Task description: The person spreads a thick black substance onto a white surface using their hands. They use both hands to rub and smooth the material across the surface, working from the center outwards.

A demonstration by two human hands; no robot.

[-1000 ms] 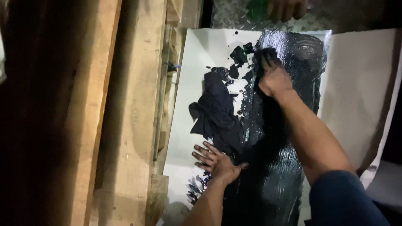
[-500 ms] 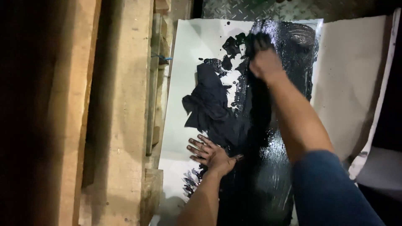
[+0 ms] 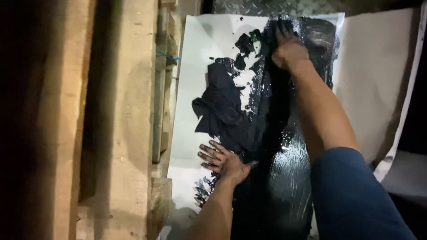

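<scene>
Sheet, white: left hand flat, fingers spread, pinning it; right hand flat, smearing black coating.

Wet black coating — glossy, streaked, catching highlights, spread thick over a smooth white sheet of matt paper or plastic, cannot tell which. Smeared dark and shiny on the right hand and on the fingers of the left hand. Rough, unfinished wooden planks, pale, grainy, matt. Embossed metal tread plate at the top, dull sheen. Blue cloth sleeve — soft, matt. Further sheet off-white, matt.
</scene>
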